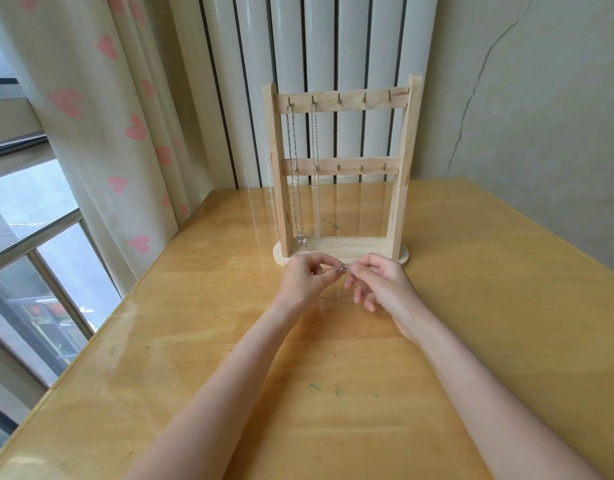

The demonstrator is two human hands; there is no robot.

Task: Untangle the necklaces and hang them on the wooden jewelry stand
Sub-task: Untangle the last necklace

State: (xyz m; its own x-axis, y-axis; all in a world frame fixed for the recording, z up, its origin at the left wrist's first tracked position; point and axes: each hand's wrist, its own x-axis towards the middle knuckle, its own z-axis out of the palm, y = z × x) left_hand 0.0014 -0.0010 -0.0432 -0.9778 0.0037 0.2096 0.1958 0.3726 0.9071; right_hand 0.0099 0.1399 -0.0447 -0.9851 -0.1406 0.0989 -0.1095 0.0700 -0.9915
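A pale wooden jewelry stand (400, 174) rises at the far middle of the table, with two rails of small hooks. Two silver necklaces hang from the top rail's two leftmost hooks: one with a small pendant (296, 188) and a plain chain (316, 174). Just in front of the stand's base, my left hand (303, 280) and my right hand (381, 285) pinch a thin silver necklace (342, 267) between them, its small pendant at my fingertips. A fine strand of it trails down under my right fingers.
The yellow wooden table (489, 323) has a glossy top with faint pen marks. A curtain with pink hearts (101, 116) and a window (32, 237) lie to the left, a white radiator (354, 57) behind the stand, a cracked wall (540, 98) to the right.
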